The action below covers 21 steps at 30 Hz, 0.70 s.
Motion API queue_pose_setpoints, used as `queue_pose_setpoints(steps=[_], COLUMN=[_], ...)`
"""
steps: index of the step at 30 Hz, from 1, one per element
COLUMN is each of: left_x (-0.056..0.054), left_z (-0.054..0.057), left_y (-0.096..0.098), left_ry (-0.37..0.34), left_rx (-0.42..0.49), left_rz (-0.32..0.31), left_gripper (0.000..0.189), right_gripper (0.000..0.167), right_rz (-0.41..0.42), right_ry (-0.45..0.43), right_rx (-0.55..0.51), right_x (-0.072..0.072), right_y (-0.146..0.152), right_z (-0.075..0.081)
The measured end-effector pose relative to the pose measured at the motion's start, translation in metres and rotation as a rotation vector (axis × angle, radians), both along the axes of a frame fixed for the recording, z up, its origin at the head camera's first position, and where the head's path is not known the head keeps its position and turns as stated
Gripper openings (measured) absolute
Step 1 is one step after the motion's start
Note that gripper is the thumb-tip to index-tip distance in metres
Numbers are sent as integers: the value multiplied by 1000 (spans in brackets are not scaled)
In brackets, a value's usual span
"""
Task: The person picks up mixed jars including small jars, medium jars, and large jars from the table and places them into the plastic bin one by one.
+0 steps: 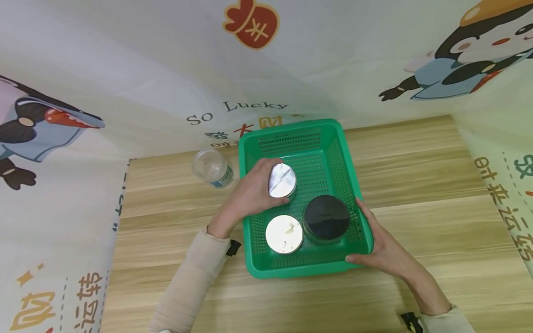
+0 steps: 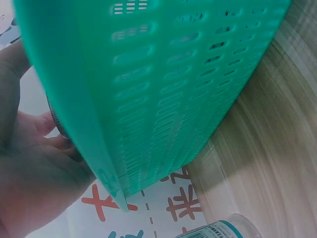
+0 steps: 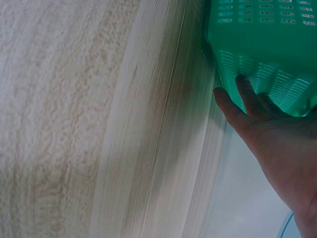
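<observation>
My left hand (image 1: 259, 187) reaches into a green basket (image 1: 246, 249) and holds a round container with a shiny silver top (image 1: 282, 180), thumb on its near side, fingers round the far side. Closer to me in the basket stand a container with a pale, cream-coloured top (image 1: 284, 234) and a wider one with a black lid (image 1: 326, 217). My right hand (image 1: 385, 247) lies spread against the outside of the basket's near right corner, its thumb at the near rim. The right wrist view shows its fingers (image 3: 251, 99) fairly straight against the slotted wall.
A clear plastic jar (image 1: 212, 168) with a blue-green label stands left of the basket on the wood-grain table (image 1: 162, 231). Behind the basket rises a white printed cloth (image 1: 166, 69), which also hangs along both sides of the table.
</observation>
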<state>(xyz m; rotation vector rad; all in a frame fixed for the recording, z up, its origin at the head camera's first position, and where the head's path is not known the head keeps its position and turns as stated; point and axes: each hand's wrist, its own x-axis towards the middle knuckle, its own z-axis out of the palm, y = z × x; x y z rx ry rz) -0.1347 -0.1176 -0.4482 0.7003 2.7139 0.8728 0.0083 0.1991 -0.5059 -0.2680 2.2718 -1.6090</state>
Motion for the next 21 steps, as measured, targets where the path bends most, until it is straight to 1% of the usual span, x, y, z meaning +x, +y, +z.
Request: queue_pose_setpoints(steps=[12,18,21], left_x=[1,1,2], left_z=[-2,-5,-7], left_y=[2,1,-2], left_ry=[-1,-12,-23], left_rx=[-31,-27,-47], left_rz=[-11,-15,-11], left_gripper=[92,92,92], right_gripper=[125,125,125], right_rz=[3,4,10], right_ry=[3,7,10], right_rx=[-4,1,-17], right_x=[0,-1,-1], right_y=[1,1,-1], right_z=[0,-1,-1])
